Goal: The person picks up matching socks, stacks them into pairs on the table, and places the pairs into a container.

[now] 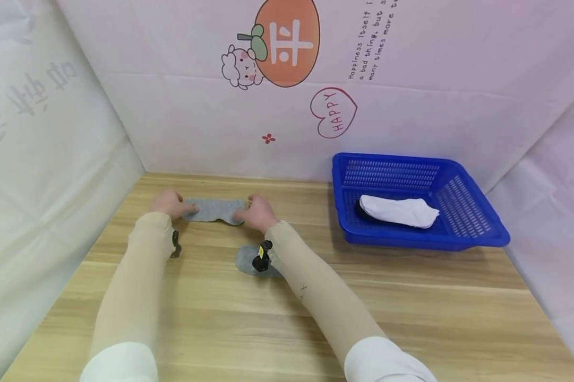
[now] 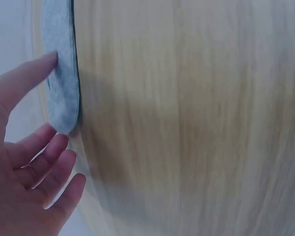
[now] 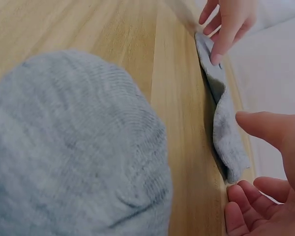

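Note:
A grey sock (image 1: 215, 209) lies stretched sideways on the wooden table near the back wall, its front edge a little wavy. At its left end is my left hand (image 1: 169, 204); the thumb (image 2: 48, 63) rests on top of the fabric while the other fingers spread loosely by the rounded tip. My right hand (image 1: 258, 213) is at the opposite end. Its thumb (image 3: 253, 122) touches or hovers at the sock's edge, and the remaining fingers bend loosely by the end. Closer to me, a second grey sock (image 1: 246, 260) lies flat, partly hidden under my right wrist.
On the right stands a blue plastic basket (image 1: 420, 241) with perforated walls. Inside it lie white socks (image 1: 399, 210) with something black (image 1: 361, 212) under their left end. A white printed sheet (image 1: 186, 127) hangs behind the table (image 1: 210, 318) and along its sides.

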{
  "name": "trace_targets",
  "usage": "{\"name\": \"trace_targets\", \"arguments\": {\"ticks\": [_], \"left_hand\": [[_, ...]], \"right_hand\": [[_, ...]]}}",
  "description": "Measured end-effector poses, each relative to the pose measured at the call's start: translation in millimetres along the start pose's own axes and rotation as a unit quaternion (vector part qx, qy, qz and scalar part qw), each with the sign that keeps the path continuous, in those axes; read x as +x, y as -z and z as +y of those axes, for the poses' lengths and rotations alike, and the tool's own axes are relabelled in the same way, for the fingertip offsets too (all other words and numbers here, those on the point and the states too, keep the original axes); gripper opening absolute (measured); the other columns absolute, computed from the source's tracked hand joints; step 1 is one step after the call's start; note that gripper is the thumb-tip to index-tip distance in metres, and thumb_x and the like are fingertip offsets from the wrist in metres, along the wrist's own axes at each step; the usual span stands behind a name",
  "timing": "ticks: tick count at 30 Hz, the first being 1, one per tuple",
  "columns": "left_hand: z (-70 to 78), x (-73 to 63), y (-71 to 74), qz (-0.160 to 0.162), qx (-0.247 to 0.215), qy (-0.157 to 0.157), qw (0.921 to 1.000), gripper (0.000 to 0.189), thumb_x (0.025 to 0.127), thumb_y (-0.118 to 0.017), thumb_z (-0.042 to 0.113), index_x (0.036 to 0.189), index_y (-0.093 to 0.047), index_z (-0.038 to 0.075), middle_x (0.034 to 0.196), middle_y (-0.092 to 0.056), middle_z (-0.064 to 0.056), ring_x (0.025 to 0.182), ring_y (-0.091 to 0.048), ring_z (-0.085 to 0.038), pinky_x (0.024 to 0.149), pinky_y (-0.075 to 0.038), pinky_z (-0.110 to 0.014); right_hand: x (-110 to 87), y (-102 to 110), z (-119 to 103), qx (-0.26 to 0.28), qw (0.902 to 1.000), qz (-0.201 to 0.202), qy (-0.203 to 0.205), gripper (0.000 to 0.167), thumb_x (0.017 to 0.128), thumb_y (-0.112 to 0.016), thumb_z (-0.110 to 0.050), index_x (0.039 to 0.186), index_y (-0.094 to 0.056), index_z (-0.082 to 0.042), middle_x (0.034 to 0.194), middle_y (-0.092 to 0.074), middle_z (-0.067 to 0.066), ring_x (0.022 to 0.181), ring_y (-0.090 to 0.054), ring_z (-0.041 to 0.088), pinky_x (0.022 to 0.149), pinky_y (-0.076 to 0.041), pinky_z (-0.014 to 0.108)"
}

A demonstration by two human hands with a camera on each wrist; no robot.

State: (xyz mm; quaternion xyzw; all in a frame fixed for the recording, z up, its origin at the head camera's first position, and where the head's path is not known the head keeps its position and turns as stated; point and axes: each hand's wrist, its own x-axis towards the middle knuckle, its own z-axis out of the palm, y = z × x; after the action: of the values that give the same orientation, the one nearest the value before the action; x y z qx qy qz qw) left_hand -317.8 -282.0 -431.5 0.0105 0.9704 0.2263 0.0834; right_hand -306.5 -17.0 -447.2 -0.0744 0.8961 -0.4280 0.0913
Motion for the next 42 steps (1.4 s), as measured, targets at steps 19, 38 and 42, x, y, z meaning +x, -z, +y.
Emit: {"name": "trace_targets", "arguments": {"ticks": [19,38,42], "left_hand": [[32.0,-0.3,5.7,-0.057,-0.041,-0.041,0.9967,0.026,0.088,-0.072,0.002,0.112,-0.07,-0.008,0.112,-0.068,-0.022,0.099,-0.06,-0.034,0.085,-0.05,-0.046],[40.6,-7.0,24.0,-0.067,-0.143,-0.081,0.9842,0.033,0.095,-0.068,0.006,0.122,-0.062,-0.011,0.112,-0.065,-0.023,0.082,-0.065,-0.022,0.07,-0.058,-0.033],[43.4,-6.2,25.2,-0.058,-0.15,-0.088,0.9831,0.036,0.096,-0.068,0.009,0.126,-0.061,-0.011,0.111,-0.067,-0.023,0.079,-0.067,-0.02,0.075,-0.059,-0.04]], "right_hand": [[-8.1,8.3,-0.9,-0.033,0.999,-0.031,-0.006,0.05,0.095,-0.072,-0.015,0.139,-0.055,0.0,0.139,-0.058,0.013,0.128,-0.053,0.029,0.103,-0.045,0.039],[0.4,14.7,3.7,-0.025,0.9995,-0.011,-0.013,0.008,0.099,-0.061,-0.007,0.103,-0.063,-0.001,0.102,-0.063,0.01,0.079,-0.054,0.02,0.067,-0.044,0.029],[2.7,15.9,6.6,0.016,0.9997,-0.008,-0.019,0.03,0.096,-0.061,-0.004,0.125,-0.059,0.004,0.122,-0.064,0.016,0.104,-0.06,0.026,0.079,-0.048,0.031]]}}
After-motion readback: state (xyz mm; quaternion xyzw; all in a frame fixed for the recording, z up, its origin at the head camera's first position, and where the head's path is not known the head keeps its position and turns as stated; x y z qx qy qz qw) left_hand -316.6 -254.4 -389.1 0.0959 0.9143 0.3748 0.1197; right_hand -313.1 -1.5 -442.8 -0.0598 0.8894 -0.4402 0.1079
